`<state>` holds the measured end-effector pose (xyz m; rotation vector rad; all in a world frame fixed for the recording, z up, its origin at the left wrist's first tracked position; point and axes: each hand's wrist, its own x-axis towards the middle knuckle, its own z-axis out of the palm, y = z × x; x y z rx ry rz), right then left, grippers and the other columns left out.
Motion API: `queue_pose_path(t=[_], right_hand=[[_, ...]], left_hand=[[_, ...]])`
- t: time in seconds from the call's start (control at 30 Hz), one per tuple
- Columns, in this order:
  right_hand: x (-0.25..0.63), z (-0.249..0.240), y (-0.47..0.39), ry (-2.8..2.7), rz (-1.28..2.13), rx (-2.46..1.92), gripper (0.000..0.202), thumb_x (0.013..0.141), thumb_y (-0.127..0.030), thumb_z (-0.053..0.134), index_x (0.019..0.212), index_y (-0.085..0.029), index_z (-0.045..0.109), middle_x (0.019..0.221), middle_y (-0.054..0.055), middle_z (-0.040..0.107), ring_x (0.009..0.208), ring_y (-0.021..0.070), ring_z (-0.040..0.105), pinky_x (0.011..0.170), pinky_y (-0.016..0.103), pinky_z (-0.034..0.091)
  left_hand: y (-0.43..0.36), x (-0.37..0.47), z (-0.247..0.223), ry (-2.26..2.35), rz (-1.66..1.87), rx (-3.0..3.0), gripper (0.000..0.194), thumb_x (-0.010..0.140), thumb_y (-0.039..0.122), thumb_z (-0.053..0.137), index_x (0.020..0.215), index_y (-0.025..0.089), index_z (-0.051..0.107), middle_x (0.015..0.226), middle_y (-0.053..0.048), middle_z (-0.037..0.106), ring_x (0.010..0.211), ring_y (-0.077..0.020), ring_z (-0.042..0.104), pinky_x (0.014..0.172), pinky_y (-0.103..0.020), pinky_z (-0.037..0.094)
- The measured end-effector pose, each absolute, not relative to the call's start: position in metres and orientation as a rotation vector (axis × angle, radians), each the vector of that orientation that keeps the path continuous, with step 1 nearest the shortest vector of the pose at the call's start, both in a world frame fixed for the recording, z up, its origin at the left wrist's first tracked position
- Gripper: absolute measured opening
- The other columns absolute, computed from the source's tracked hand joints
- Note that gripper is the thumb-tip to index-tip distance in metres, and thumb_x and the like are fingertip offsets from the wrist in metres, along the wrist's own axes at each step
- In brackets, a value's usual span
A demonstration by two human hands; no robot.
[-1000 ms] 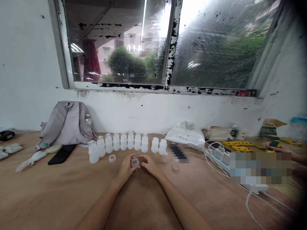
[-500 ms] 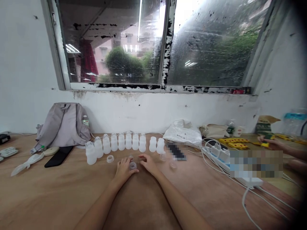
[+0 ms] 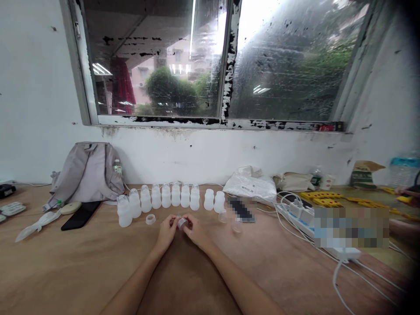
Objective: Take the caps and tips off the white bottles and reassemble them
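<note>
My left hand (image 3: 168,228) and my right hand (image 3: 194,231) meet above the table, fingers closed round a small translucent bottle collar (image 3: 182,223). It is tilted between them, and the fingertips partly hide it. Whether a nipple sits inside it is too small to tell. Another translucent collar (image 3: 150,219) lies left of my hands. Behind them, several frosted baby bottles with clear caps (image 3: 166,195) stand in a curved row. Two bottles without caps (image 3: 209,199) stand at its right end. A clear cap (image 3: 222,216) and a clear round part (image 3: 236,225) lie to the right.
A grey backpack (image 3: 87,175) and a black phone (image 3: 80,215) are on the left. At the right are a white plastic bag (image 3: 251,184), a power strip (image 3: 344,253) with trailing cables and yellow plastic parts (image 3: 323,199). Another person's hand (image 3: 404,192) shows at the right edge.
My right hand has moved left and closed on the collar with my left hand. The collar has been raised and tilted. The other person's hand has shifted right.
</note>
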<state>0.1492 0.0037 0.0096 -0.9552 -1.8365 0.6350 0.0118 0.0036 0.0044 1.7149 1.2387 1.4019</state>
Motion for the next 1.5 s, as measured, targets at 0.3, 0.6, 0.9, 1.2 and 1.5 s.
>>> queue_pose_path(t=[0.3,0.6,0.9,1.2,1.5], right_hand=[[0.145,0.011,0.005,-1.677,0.612,-1.079,0.01,0.067,-0.018,0.049,0.073,-0.016,0.056,0.066,0.0,0.058,0.061,0.0122,0.05,0.06,0.024,0.039],[0.149,0.004,0.013,-1.753,0.452,-1.26,0.005,0.066,-0.013,0.05,0.067,-0.017,0.052,0.06,-0.001,0.055,0.058,0.0118,0.049,0.057,0.022,0.035],[0.144,0.013,0.005,-1.859,0.309,-1.433,0.004,0.071,-0.015,0.053,0.072,-0.019,0.052,0.067,0.001,0.058,0.063,0.0132,0.05,0.054,0.023,0.028],[0.144,0.012,0.004,-1.891,0.25,-1.497,0.006,0.073,-0.015,0.05,0.076,-0.019,0.051,0.069,0.001,0.057,0.065,0.0138,0.05,0.054,0.024,0.025],[0.146,0.012,0.007,-1.9,0.238,-1.48,0.008,0.07,-0.011,0.052,0.073,-0.018,0.05,0.068,0.001,0.056,0.064,0.0141,0.05,0.054,0.024,0.026]], left_hand=[[0.001,0.016,0.003,1.233,1.394,1.57,0.036,0.077,0.047,0.042,0.09,0.015,0.054,0.076,-0.005,0.065,0.062,-0.0169,0.061,0.056,-0.027,0.046],[-0.017,0.02,0.014,1.268,1.239,1.902,0.018,0.074,0.022,0.046,0.091,0.019,0.051,0.077,-0.001,0.066,0.071,-0.0153,0.062,0.065,-0.024,0.043],[-0.018,0.013,0.019,1.427,1.138,2.057,0.024,0.067,0.01,0.044,0.088,0.02,0.048,0.062,0.004,0.06,0.055,-0.0114,0.055,0.054,-0.02,0.035],[-0.017,0.015,0.014,1.386,1.15,2.11,0.019,0.071,0.015,0.044,0.089,0.02,0.046,0.064,0.002,0.061,0.057,-0.0127,0.058,0.054,-0.021,0.035],[-0.017,0.015,0.013,1.399,1.117,2.179,0.015,0.075,0.018,0.044,0.09,0.021,0.046,0.061,0.003,0.061,0.054,-0.0133,0.056,0.053,-0.022,0.033]])
